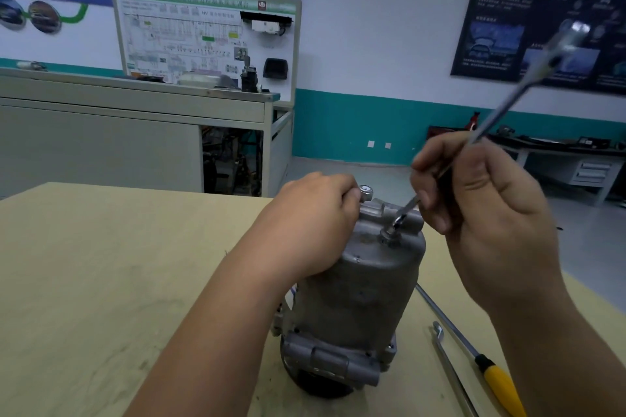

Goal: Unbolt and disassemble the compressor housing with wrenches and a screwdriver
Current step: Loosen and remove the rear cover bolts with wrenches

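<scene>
A grey cast-metal compressor housing (pixel 359 294) stands upright on the pale wooden table (pixel 101 274). My left hand (pixel 311 223) wraps over its top left edge, fingers closed beside a silver bolt head (pixel 366 192). My right hand (pixel 481 210) grips a long slim wrench (pixel 508 105) that slants up to the right, its upper end blurred. The wrench's lower end sits on a bolt (pixel 389 234) on the housing's top face.
A yellow-handled screwdriver (pixel 487 369) and a second thin wrench (pixel 447 362) lie on the table right of the housing, close to the table's right edge. A grey training bench with a wiring board (pixel 203 41) stands behind. Low workbenches line the far right wall.
</scene>
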